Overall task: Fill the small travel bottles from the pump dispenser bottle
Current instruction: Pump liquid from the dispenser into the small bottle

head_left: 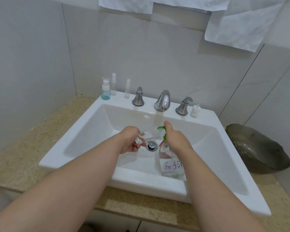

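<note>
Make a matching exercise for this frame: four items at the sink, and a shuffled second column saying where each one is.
Items
1. pump dispenser bottle
2. small clear bottle
3. blue-tinted bottle
4. white pump cap

Places
A. far left of the sink ledge
B. in the left hand
C. on the ledge, right of the right tap handle
D. in the sink basin, under the right hand

Pairs: 1-D, 2-B, 3-A, 4-C

Labelled green-pump dispenser bottle [170, 165] stands in sink [224, 148]; clear travel bottle [143, 137] tilted beside it.
</note>
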The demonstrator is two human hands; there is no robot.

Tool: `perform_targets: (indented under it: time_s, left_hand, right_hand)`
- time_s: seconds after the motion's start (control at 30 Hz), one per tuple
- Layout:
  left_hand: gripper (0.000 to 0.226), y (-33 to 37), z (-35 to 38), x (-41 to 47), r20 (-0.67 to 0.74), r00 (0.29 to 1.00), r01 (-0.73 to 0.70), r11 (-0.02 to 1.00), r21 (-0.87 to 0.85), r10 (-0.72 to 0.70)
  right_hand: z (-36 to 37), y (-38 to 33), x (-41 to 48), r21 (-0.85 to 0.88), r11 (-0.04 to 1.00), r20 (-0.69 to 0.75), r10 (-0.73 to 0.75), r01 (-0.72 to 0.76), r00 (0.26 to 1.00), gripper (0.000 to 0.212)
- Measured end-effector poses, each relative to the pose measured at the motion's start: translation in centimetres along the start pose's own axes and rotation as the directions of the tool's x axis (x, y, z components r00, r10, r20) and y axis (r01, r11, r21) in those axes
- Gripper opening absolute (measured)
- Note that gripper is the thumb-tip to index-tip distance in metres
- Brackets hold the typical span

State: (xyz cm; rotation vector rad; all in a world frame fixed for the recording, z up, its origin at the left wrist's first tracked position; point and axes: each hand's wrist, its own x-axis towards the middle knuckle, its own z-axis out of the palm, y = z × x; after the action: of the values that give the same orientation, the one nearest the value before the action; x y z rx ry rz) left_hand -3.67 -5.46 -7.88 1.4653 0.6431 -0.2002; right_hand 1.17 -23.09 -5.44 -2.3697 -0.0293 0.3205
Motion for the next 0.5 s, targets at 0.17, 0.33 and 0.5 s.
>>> perform_targets:
  time_s: [0.17,0.33,0.5]
  left_hand:
    - [0.027,-0.01,0.04,-0.02,0.002,1.000,-0.004,1.000,0.004,0.004]
    - [0.030,-0.12,0.00,0.18,0.011,1.000,0.004,1.000,0.018,-0.004]
    - [0.031,-0.19,0.04,0.27,0.016,1.000,0.005,0.999,0.037,-0.006]
  right_hand:
    - [0.14,-0.16,0.13,-0.038,0.999,-0.035,-0.008,0.006,0.999,0.073]
    - [0.17,-0.31,0.08,-0.041,0.999,-0.043,-0.021,0.019,0.999,0.068]
    - [0.19,-0.38,0.15,-0.053,0.998,-0.046,-0.038,0.035,0.998,0.064]
